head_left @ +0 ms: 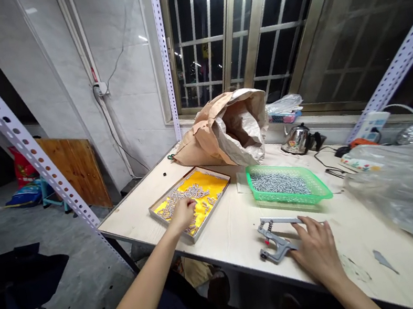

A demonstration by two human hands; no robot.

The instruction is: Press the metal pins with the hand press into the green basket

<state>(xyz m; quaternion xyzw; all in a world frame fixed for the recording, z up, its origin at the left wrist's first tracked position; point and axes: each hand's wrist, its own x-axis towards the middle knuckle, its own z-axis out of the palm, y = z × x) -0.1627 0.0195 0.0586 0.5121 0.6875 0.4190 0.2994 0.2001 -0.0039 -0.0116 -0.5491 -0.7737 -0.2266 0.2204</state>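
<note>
Grey metal hand tool with a C-shaped frame [282,244]: at the front of the pale, flat tabletop [242,244]; looks stiff and fairly weighty, best taken by its long handles.
Right grip: right hand [316,247] curled around the handle ends.
Left grip: left hand [183,215], fingertips together above the shallow, yellow-lined rectangular tray [203,225]; cannot tell whether they pinch anything.
Dark coil spring [270,226]: between the tool's arms; probably pushes back, best kept clear of skin.
Small, silvery, elongated metal pieces [197,191]: scattered in the tray; likely hard, light, slippery; pinch mid-length.
</note>
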